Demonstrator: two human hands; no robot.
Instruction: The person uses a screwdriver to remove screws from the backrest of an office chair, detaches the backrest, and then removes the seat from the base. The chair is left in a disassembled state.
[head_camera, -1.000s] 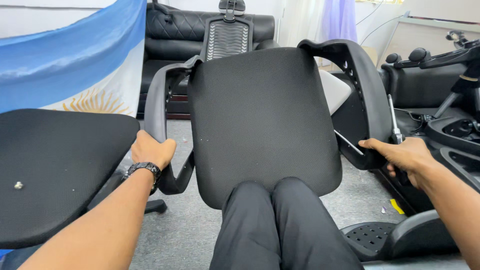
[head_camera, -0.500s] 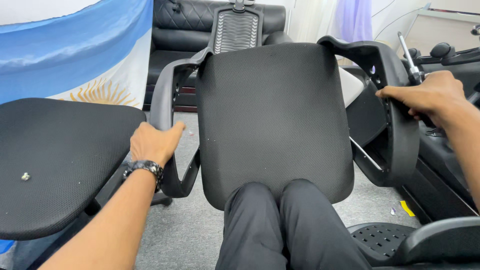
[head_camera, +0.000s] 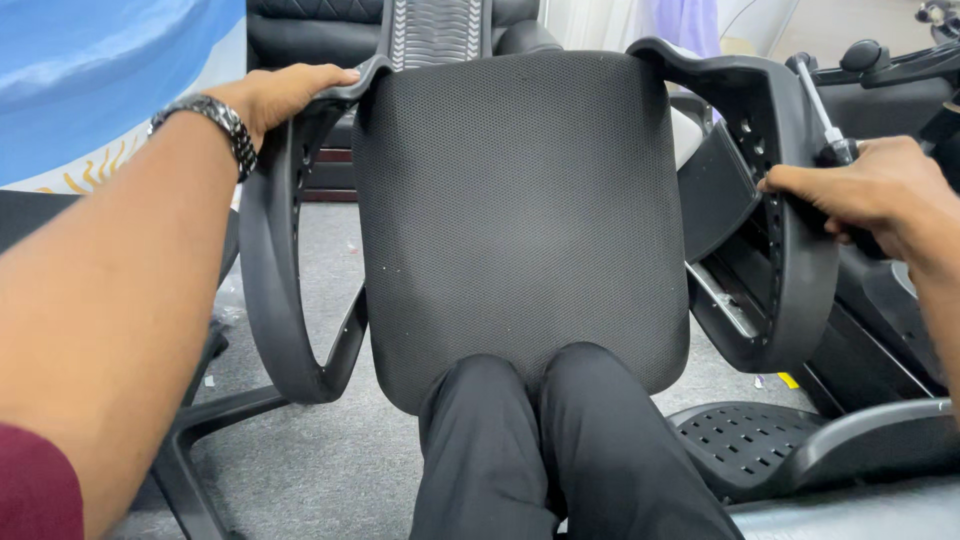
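No packages, labels, signs or screens visible. Closest candidates: a small yellow scrap (head_camera: 788, 380) on the grey floor, low right, partly hidden, too small to tell if it is a label; a blue-and-white cloth with a yellow sun emblem (head_camera: 95, 120) hanging upper left.

There is one view only, from the person's head. It looks forward and down, very near the black mesh chair seat (head_camera: 515, 210) that fills the centre. Left of the seat is a blue flag (head_camera: 110, 80); beyond the seat stands a black sofa (head_camera: 300, 30).
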